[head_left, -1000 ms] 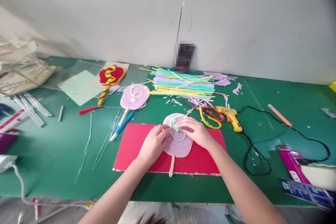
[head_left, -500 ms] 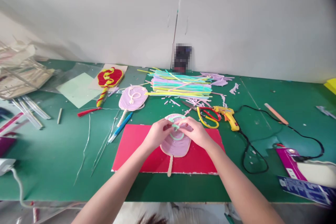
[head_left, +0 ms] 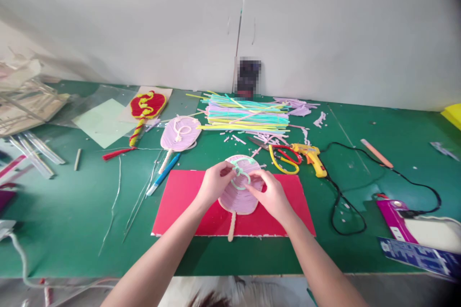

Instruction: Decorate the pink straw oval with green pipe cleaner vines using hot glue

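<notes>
A lilac fan-shaped piece point(head_left: 239, 201) made of fuzzy pipe cleaners lies on a red board point(head_left: 183, 201), its pale stick handle pointing towards me. On its face sits a curled mint-green pipe cleaner point(head_left: 240, 188). My left hand point(head_left: 215, 184) pinches the upper left part of this curl between thumb and fingertips. At the curl's right side is my right hand point(head_left: 270, 194), thumb and index finger a little apart, the thumb by the edge of the loop. Fingers partly cover the fan's upper sides.
Behind lies a pile of coloured pipe cleaners point(head_left: 248, 117). Scissors point(head_left: 284, 158) and a yellow glue gun point(head_left: 313, 156) with a black cord are at right. A second lilac fan point(head_left: 180, 133), a red-yellow fan point(head_left: 147, 105) and a blue pen point(head_left: 163, 174) lie at left.
My right hand has moved slightly right and its fingers have parted, so more of the green curl shows. My left hand stays at the curl. The view has shifted slightly.
</notes>
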Action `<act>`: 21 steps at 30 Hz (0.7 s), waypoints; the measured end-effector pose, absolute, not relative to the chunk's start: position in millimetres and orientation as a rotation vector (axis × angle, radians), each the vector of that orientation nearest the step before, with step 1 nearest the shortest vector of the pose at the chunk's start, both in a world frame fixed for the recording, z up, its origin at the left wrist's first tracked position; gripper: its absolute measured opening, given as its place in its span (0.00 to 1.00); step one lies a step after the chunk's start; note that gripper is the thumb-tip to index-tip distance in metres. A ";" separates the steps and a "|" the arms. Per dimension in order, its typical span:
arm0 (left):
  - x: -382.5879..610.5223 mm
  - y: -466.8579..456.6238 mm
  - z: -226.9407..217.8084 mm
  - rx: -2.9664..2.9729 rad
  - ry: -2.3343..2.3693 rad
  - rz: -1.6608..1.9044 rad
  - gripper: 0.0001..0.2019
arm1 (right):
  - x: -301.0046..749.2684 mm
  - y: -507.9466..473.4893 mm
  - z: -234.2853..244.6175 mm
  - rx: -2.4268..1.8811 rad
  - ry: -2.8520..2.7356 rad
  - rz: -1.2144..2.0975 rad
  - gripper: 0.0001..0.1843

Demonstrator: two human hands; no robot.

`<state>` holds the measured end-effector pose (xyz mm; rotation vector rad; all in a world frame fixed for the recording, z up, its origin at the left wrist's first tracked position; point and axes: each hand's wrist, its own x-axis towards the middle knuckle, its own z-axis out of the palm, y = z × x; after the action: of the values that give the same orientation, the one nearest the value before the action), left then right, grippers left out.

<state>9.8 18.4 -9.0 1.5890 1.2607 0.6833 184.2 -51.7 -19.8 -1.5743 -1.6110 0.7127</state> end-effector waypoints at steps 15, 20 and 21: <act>8.5 -14.3 -11.0 1.805 1.509 0.801 0.06 | 174.7 -56.8 -26.5 -1.562 -1.529 0.651 0.07; 7.0 -11.2 -8.9 1.810 1.487 0.792 0.06 | 174.6 -58.1 -31.3 -1.559 -1.534 0.631 0.08; 6.9 -10.7 -8.7 1.817 1.483 0.786 0.06 | 174.5 -58.1 -31.4 -1.556 -1.532 0.632 0.08</act>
<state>6.9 -10.7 -8.7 1.8169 1.4832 0.7860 174.5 -58.1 -31.4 -1.5559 -1.5321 0.6315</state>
